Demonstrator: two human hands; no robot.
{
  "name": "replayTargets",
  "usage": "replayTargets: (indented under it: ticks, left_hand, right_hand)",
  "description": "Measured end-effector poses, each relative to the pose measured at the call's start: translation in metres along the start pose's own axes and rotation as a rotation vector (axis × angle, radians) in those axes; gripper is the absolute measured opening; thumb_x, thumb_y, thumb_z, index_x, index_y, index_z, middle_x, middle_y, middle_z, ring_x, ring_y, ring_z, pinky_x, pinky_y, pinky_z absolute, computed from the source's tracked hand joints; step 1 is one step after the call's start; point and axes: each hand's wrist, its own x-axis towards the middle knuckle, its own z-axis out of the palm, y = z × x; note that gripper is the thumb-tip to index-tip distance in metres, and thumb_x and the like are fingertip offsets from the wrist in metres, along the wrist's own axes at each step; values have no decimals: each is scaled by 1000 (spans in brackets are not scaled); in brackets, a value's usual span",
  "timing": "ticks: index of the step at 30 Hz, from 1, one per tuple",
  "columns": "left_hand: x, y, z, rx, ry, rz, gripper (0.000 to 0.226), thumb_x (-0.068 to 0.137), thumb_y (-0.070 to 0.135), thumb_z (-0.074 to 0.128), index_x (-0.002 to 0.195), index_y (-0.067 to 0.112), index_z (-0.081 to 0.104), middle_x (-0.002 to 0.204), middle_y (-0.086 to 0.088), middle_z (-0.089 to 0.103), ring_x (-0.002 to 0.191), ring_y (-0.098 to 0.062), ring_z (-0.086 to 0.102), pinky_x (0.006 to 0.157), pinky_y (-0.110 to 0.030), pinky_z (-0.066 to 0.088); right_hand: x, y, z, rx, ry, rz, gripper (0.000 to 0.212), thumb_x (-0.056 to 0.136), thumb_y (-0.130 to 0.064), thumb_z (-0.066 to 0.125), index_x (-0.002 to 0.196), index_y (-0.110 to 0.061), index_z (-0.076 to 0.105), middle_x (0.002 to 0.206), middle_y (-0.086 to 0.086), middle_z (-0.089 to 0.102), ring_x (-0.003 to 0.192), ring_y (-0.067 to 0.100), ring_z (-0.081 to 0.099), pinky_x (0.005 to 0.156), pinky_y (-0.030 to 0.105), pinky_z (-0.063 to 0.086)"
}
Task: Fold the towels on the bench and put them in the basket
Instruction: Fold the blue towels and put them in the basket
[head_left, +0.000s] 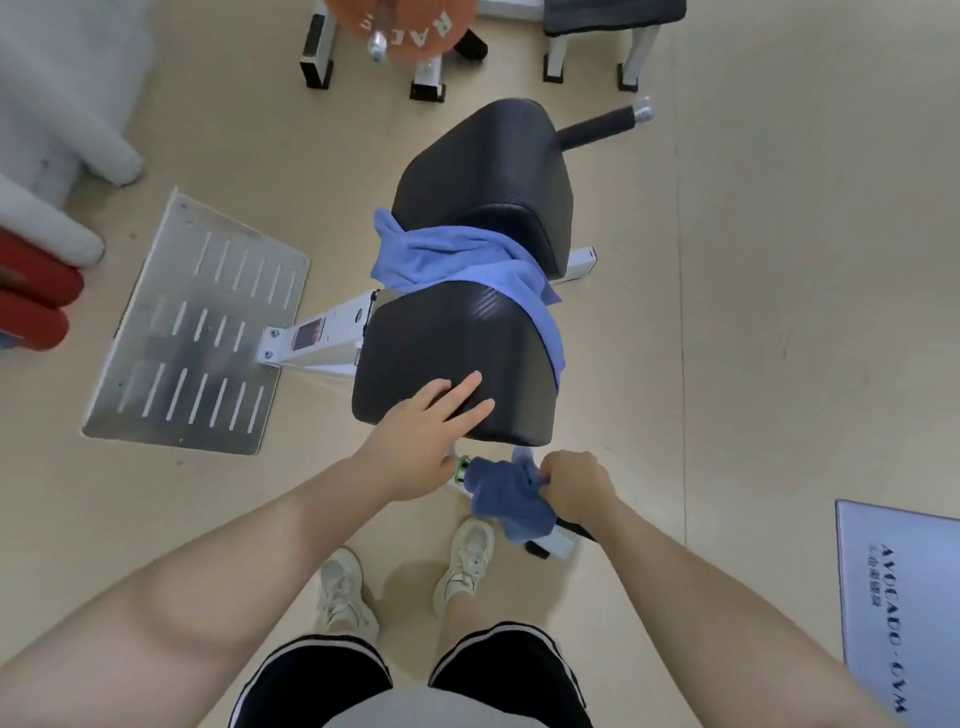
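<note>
My right hand (574, 488) is clenched around a bunched dark blue towel (511, 499), hanging just off the near end of the surface (447, 353). My left hand (426, 431) lies flat with fingers spread on the black pad, holding nothing. Beyond my left fingertips, a lighter blue towel (457, 260) is draped in a crumpled band across the gap between the 2 pads, 1 end trailing down the side nearest my right hand. Both look soft, light and floppy, so I judge they need pinching at the corners to shake out flat. No basket is in view
</note>
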Motion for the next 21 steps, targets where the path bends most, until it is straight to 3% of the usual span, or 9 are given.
replayTargets:
  ticks: [3,5,7,9,11,13,16,19,21]
  left_hand:
    - [1,2,-12,-94,-111,-56,58,94,18,40,147,27,17,157,8,-7,144,-17,7,109,-33,31]
    - [-7,-2,-15,-263,-73,-137,50,95,16,41,143,22,30,157,9,-3,141,-17,19,106,-31,34]
    - [-23,-10,-12,-381,22,-205,45,93,10,42,137,19,41,157,8,3,137,-18,29,103,-30,36]
    - [-48,-21,-6,-512,52,-276,42,93,5,39,134,15,46,155,2,20,135,-17,35,106,-28,34]
    - [-83,-33,2,-733,37,-388,35,96,9,37,128,15,51,137,-4,49,123,-19,48,106,-30,35]
    - [-128,-43,7,-965,84,-487,26,99,19,37,117,21,55,109,0,63,102,-19,60,95,-30,46]
    - [-207,-58,19,-1196,242,-596,21,99,22,37,109,22,56,98,4,63,85,-9,60,77,-14,46]
    - [-293,-68,34,-1346,383,-655,30,97,30,41,107,10,60,103,-1,62,91,-12,58,82,-16,47]
    - [-351,-71,44,-1448,502,-683,28,94,31,43,96,10,62,94,3,63,87,-6,59,83,-18,49]
  right_hand:
    - [-19,-12,-16,167,-104,-204,13,87,-10,47,79,-15,56,80,6,53,79,22,45,67,26,37]
    - [-39,-26,-25,259,-188,-304,10,89,-10,50,82,-17,55,81,3,52,77,17,47,65,20,39]
    - [-58,-46,-29,316,-286,-406,9,91,-11,51,95,-13,59,83,-2,51,73,8,45,60,4,36]
    - [-72,-75,-30,309,-358,-517,11,93,-11,50,99,-9,59,82,-4,50,73,5,44,58,1,36]
    - [-79,-108,-28,304,-385,-595,17,93,-10,51,107,-6,59,87,-3,52,78,8,46,64,3,39]
    - [-87,-143,-24,357,-398,-650,19,91,-5,52,109,-2,58,91,1,52,81,11,47,72,10,40]
    - [-106,-193,-11,460,-482,-687,19,88,-1,54,106,-3,56,89,4,50,77,11,48,69,13,40]
    - [-136,-254,18,533,-644,-737,13,80,-10,57,92,-14,57,74,-1,51,67,7,48,69,17,40]
    - [-163,-300,48,598,-696,-767,14,75,-13,57,89,-16,58,73,3,56,67,13,54,72,26,44]
